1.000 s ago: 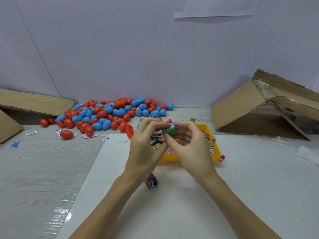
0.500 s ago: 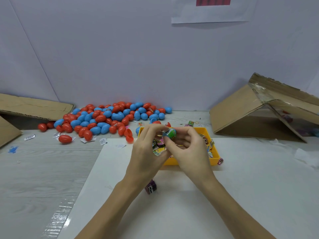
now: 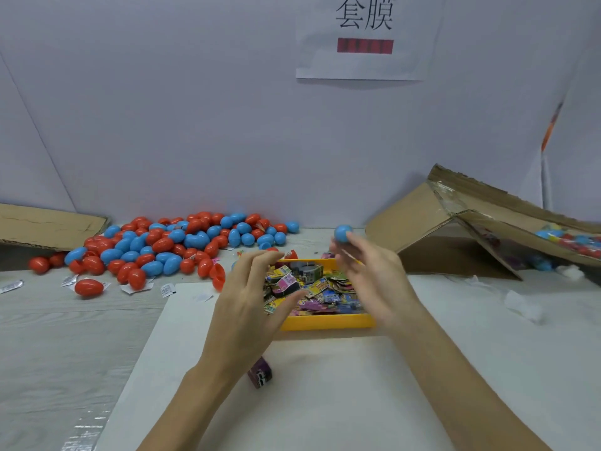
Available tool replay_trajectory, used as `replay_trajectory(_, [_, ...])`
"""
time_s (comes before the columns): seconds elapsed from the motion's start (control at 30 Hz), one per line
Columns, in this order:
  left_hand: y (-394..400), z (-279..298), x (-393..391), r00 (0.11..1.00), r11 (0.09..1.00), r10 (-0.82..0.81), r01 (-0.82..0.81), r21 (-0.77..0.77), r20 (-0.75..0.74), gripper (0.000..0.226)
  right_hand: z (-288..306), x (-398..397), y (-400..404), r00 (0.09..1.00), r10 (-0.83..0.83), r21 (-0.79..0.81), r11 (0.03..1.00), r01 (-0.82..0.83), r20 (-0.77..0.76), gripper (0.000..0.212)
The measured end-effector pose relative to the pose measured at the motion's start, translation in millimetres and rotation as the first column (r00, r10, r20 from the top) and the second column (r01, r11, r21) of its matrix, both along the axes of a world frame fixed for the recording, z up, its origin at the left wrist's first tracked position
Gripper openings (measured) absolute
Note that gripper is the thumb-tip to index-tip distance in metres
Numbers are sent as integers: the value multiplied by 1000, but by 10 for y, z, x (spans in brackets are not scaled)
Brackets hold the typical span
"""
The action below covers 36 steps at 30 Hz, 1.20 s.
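Blue egg [image 3: 343,232] at right hand [image 3: 369,283] fingertips; left hand [image 3: 247,301] by tray [image 3: 325,322]

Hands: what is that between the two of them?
In the head view, a yellow tray of small colourful packets lies between the left hand and right hand.

Head camera — forward and down, close over the hands [image 3: 242,307].

Egg pile [image 3: 182,245] left of tray [image 3: 325,322]
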<state>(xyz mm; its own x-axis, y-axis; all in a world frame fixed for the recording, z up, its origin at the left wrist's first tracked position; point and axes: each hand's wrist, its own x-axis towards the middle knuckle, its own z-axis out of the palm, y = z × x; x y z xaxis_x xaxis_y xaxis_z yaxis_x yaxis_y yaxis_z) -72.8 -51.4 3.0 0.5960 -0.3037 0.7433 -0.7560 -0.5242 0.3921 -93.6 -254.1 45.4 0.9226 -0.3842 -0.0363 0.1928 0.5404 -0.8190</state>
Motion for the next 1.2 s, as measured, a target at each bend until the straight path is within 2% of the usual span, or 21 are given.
replay_trajectory(0.03, [2, 9, -1, 1000, 1000, 2, -2, 0, 12, 49, 151, 20, -223, 997, -4, 226, 974, -14, 77, 23])
replay_trajectory(0.07, [-2, 15, -1, 1000, 1000, 4, -4, 4, 24, 41, 286, 38, -450, 988, -54, 364, 931, -3, 148, 26])
replay_trajectory(0.1, [-8, 18, 6, 999, 1000, 11, -12, 14, 35, 35, 395, 45, -635, 975, -110, 413, 910, 21, 192, 31])
replay_trajectory(0.13, [-11, 15, 13, 999, 999, 23, -25, 28, 40, 29, 450, 47, -761, 968, -137, 399, 916, 43, 210, 39])
replay_trajectory(0.23, [4, 13, 66, 997, 996, 76, -76, 40, -1, 19, 257, 60, -794, 993, -69, 205, 978, 47, 100, 45])
replay_trajectory(0.37, [139, -65, 259, 952, 968, 251, -246, 55, -176, 15, -222, 32, -421, 1000, 19, -73, 997, -20, -21, 22])
replay_trajectory(0.47, [336, -139, 411, 836, 921, 389, -368, 130, -387, 30, -369, 17, -179, 997, -2, -389, 921, -28, -76, 20])
replay_trajectory(0.53, [456, -177, 491, 764, 889, 459, -385, 249, -454, 41, -410, 14, -115, 998, -37, -541, 841, 0, -58, 21])
replay_trajectory(0.6, [532, -184, 583, 714, 856, 516, -401, 327, -474, 46, -417, 4, -92, 998, -46, -628, 778, 8, -44, 21])
replay_trajectory(0.7, [515, -126, 776, 709, 819, 571, -455, 350, -414, 44, -411, -2, -69, 998, -44, -668, 744, 0, -50, 22])
replay_trajectory(0.77, [449, -59, 952, 746, 808, 576, -457, 372, -333, 42, -414, 3, -52, 998, -43, -674, 739, -6, -55, 23])
replay_trajectory(0.83, [396, 13, 1169, 792, 783, 564, -422, 457, -235, 42, -426, 5, -46, 997, -45, -681, 732, -7, -58, 23])
replay_trajectory(0.93, [379, 96, 1502, 850, 677, 513, -312, 667, -122, 34, -431, 5, -51, 997, -48, -688, 726, -9, -64, 22])
replay_trajectory(1.03, [378, 96, 1719, 824, 568, 544, -221, 792, -160, 31, -441, 18, -63, 997, -46, -699, 715, -5, -55, 22])
replay_trajectory(1.1, [376, 55, 1778, 801, 594, 556, -196, 780, -221, 27, -456, 23, -74, 997, -47, -711, 703, -5, -53, 22])
replay_trajectory(1.2, [425, -15, 1769, 821, 747, 492, -228, 625, -289, 26, -468, 26, -80, 998, -46, -723, 691, -5, -51, 22])
